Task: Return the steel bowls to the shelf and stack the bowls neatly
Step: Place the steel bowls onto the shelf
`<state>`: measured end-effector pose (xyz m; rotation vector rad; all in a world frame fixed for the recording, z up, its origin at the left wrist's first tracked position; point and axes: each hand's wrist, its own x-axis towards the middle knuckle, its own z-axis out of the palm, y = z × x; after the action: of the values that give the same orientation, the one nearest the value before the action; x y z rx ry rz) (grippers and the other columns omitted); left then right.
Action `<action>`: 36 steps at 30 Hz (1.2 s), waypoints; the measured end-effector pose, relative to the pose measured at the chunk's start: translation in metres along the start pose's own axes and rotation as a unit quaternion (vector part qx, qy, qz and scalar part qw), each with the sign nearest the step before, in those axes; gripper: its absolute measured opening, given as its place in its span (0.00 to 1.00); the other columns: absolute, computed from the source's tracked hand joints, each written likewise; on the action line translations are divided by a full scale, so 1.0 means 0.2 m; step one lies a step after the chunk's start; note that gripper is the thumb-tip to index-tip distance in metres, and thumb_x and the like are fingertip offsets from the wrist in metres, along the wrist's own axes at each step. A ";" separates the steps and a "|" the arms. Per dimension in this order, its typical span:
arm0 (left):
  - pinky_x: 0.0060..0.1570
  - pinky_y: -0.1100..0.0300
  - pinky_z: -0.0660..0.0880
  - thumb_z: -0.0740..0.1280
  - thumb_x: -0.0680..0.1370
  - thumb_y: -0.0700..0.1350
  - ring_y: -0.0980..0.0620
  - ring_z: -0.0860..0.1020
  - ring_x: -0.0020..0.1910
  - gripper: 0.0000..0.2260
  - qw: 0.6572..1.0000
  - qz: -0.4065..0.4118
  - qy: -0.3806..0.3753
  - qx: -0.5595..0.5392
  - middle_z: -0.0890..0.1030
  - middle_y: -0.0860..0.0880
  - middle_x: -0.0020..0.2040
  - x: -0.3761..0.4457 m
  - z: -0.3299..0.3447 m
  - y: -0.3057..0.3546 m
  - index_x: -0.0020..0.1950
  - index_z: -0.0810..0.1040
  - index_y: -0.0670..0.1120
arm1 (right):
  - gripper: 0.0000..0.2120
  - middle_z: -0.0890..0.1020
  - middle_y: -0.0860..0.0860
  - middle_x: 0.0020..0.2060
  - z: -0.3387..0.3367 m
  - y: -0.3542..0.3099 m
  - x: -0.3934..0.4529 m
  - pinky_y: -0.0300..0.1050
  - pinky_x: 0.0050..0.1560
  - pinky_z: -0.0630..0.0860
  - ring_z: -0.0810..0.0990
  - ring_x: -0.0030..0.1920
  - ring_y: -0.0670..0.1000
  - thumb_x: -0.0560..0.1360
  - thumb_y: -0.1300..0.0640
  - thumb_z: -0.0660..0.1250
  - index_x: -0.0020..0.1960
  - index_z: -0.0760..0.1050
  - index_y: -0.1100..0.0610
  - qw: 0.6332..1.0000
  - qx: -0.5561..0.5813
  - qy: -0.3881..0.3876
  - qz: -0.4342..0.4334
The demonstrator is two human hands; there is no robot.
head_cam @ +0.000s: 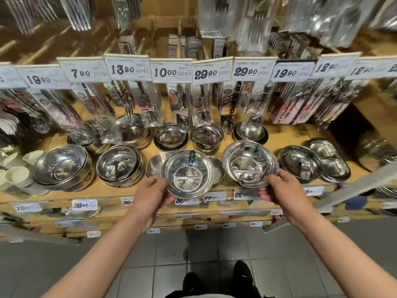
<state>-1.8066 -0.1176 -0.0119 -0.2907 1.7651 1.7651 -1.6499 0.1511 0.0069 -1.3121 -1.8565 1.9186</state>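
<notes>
**A bowl in each hand at the shelf**

My left hand (153, 191) curled round the near rim of a shiny round steel bowl with a holographic sticker (188, 173), held tilted just above the wooden shelf's front edge (137, 193). My right hand (279, 188) gripped the lower right rim of a second wide polished steel bowl (249, 163), beside a stack of smaller steel bowls (299, 162).

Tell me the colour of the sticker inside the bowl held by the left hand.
Black with iridescent rainbow print: the sticker, seen in the head view.
</notes>
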 end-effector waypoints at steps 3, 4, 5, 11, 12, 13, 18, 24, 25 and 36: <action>0.39 0.61 0.83 0.64 0.81 0.37 0.44 0.84 0.48 0.09 1.000 -0.004 -0.009 0.010 0.85 0.39 0.49 0.00 0.03 -0.01 0.57 0.78 0.33 | 0.08 0.85 0.62 0.44 0.01 -0.02 -0.04 0.40 0.32 0.81 0.84 0.36 0.52 0.83 0.63 0.62 0.59 0.78 0.61 1.000 0.019 -0.013 -0.008; 0.38 0.61 0.83 0.64 0.81 0.37 0.44 0.84 0.48 0.08 1.000 -0.006 -0.008 0.012 0.85 0.39 0.49 0.00 0.03 -0.02 0.57 0.79 0.34 | 0.08 0.84 0.59 0.40 0.02 -0.02 -0.05 0.40 0.32 0.81 0.83 0.34 0.50 0.83 0.63 0.62 0.59 0.78 0.61 0.999 0.024 -0.020 -0.012; 0.38 0.60 0.83 0.64 0.81 0.38 0.44 0.84 0.48 0.07 1.000 -0.008 -0.007 0.016 0.86 0.40 0.48 0.00 0.03 -0.02 0.55 0.80 0.36 | 0.08 0.83 0.57 0.38 0.03 -0.03 -0.06 0.40 0.32 0.81 0.83 0.32 0.49 0.83 0.63 0.62 0.59 0.78 0.60 0.999 0.024 -0.029 -0.017; 0.34 0.59 0.80 0.63 0.81 0.42 0.54 0.81 0.34 0.09 0.997 0.005 -0.021 0.069 0.83 0.47 0.37 -0.04 0.04 0.02 0.43 0.80 0.45 | 0.07 0.83 0.49 0.28 0.08 -0.08 -0.10 0.41 0.32 0.81 0.83 0.31 0.49 0.83 0.62 0.62 0.56 0.78 0.54 0.994 -0.014 -0.091 -0.052; 0.30 0.62 0.78 0.63 0.82 0.42 0.56 0.80 0.30 0.10 0.997 0.003 -0.025 0.075 0.82 0.48 0.35 -0.05 0.04 0.03 0.42 0.80 0.46 | 0.08 0.83 0.49 0.28 0.09 -0.09 -0.11 0.41 0.32 0.81 0.83 0.31 0.49 0.83 0.63 0.63 0.55 0.78 0.53 0.993 -0.022 -0.102 -0.056; 0.28 0.64 0.77 0.63 0.82 0.43 0.57 0.79 0.28 0.10 0.996 0.000 -0.029 0.084 0.81 0.49 0.34 -0.06 0.05 0.04 0.42 0.80 0.47 | 0.09 0.83 0.50 0.28 0.10 -0.09 -0.11 0.41 0.31 0.81 0.83 0.31 0.49 0.83 0.63 0.63 0.55 0.79 0.52 0.991 -0.031 -0.113 -0.060; 0.30 0.63 0.73 0.65 0.82 0.46 0.53 0.76 0.31 0.12 0.989 0.003 -0.075 0.128 0.81 0.46 0.34 -0.10 0.07 0.07 0.42 0.82 0.45 | 0.09 0.85 0.54 0.34 0.15 -0.11 -0.12 0.43 0.32 0.82 0.84 0.33 0.52 0.83 0.62 0.63 0.56 0.80 0.53 0.982 -0.075 -0.158 -0.068; 0.34 0.65 0.78 0.66 0.83 0.48 0.58 0.81 0.34 0.14 0.987 0.008 -0.099 0.123 0.85 0.48 0.38 -0.09 0.08 0.07 0.46 0.87 0.42 | 0.10 0.85 0.51 0.35 0.21 -0.09 -0.11 0.40 0.35 0.81 0.82 0.32 0.46 0.81 0.59 0.65 0.56 0.82 0.48 0.977 -0.123 -0.164 -0.065; 0.33 0.66 0.77 0.66 0.83 0.48 0.59 0.81 0.33 0.15 0.986 0.009 -0.104 0.126 0.84 0.49 0.36 -0.09 0.08 0.07 0.42 0.87 0.45 | 0.10 0.85 0.52 0.37 0.21 -0.09 -0.10 0.40 0.36 0.82 0.82 0.33 0.45 0.81 0.58 0.65 0.56 0.82 0.48 0.977 -0.123 -0.161 -0.061; 0.55 0.55 0.77 0.64 0.84 0.50 0.53 0.84 0.48 0.12 0.994 0.003 -0.098 0.049 0.87 0.47 0.53 -0.07 0.10 0.07 0.57 0.82 0.43 | 0.09 0.89 0.55 0.46 0.28 -0.03 -0.10 0.50 0.41 0.86 0.89 0.46 0.56 0.82 0.65 0.64 0.58 0.81 0.58 0.987 0.020 -0.161 0.000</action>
<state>-1.7980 -0.1018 0.0098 -0.0696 1.7059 1.6444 -1.6773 0.0981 0.0118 -1.0379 -1.9416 2.2660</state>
